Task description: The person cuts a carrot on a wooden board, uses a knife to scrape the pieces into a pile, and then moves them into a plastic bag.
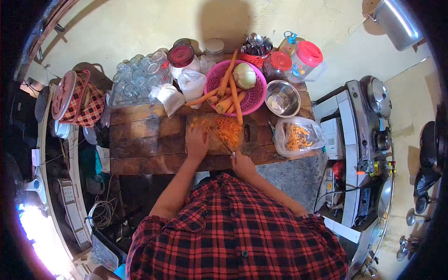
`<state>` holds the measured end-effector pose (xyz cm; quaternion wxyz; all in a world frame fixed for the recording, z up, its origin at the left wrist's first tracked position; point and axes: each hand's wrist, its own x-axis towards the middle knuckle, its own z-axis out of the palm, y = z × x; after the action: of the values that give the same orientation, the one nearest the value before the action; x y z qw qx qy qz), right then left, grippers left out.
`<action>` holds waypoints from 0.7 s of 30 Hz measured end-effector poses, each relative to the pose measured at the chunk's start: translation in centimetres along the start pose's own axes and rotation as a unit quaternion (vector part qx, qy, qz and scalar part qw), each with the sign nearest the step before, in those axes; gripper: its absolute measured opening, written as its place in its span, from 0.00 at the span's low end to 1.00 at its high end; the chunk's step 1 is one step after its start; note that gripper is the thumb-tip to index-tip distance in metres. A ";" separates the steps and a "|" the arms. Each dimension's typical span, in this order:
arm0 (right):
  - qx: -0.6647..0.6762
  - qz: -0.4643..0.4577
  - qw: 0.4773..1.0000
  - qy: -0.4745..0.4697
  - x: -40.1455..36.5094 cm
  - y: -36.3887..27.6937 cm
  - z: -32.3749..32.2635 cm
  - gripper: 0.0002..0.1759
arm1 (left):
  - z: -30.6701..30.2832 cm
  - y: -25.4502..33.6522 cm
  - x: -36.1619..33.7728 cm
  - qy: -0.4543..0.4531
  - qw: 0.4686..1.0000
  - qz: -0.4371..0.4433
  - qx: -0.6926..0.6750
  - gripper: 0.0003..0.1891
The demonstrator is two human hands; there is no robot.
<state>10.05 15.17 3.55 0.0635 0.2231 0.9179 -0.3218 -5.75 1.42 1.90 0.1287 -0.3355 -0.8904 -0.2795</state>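
A wooden cutting board lies near the front of the table. Its right half carries a heap of shredded carrot. My right hand is closed around the handle of a knife, whose blade points up and left along the heap's lower edge. On the board's left side rests my left hand, fingers bent down beside small carrot pieces; what lies under the fingertips is hidden. Behind the board, a pink plastic basket holds several whole carrots and a pale cabbage.
A plastic bag with carrot shreds and a metal bowl stand to the right. Glass mugs, white bags and lidded jars line the back left. More jars stand back right. A gas stove is farther right.
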 end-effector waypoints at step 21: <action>-0.021 0.015 0.997 -0.072 0.5 -0.1 1.0 0.19 | -0.7 -0.1 -3.9 -0.013 0.988 -0.036 -0.146 0.06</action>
<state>9.54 14.65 2.70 0.1390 0.2113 0.9142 -0.3166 -2.91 -1.08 0.81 0.0565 -0.3219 -0.8530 -0.4068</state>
